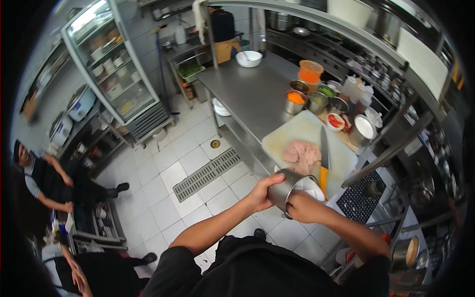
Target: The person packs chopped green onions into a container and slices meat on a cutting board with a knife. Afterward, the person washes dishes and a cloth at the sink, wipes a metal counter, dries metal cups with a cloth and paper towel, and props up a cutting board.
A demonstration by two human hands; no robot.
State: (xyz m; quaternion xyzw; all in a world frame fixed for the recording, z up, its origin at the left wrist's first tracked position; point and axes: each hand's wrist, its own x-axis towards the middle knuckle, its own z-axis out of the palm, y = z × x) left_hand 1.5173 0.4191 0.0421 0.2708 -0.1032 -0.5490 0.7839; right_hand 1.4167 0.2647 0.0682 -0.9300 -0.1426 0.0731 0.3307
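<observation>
My left hand [265, 192] is wrapped round a steel cylindrical container [286, 187], tilted with its mouth to the right. My right hand [303, 207] is closed at the container's mouth, with its fingertips hidden inside. Something white and folded [310, 188], like cloth or paper, shows in the mouth beside that hand; whether the fingers grip it is hidden. Just beyond, a white cutting board [277, 141] carries pale raw meat [303, 153], which looks like chicken. A knife [324, 151] with a yellow handle lies on the board, right of the meat.
Steel containers of chopped food [296, 98], an orange tub [310, 72] and squeeze bottles [363, 94] stand behind the board. A white bowl [249, 59] sits on the steel counter [237, 89]. Two people [47, 183] are at the left; another person [222, 29] stands at the back.
</observation>
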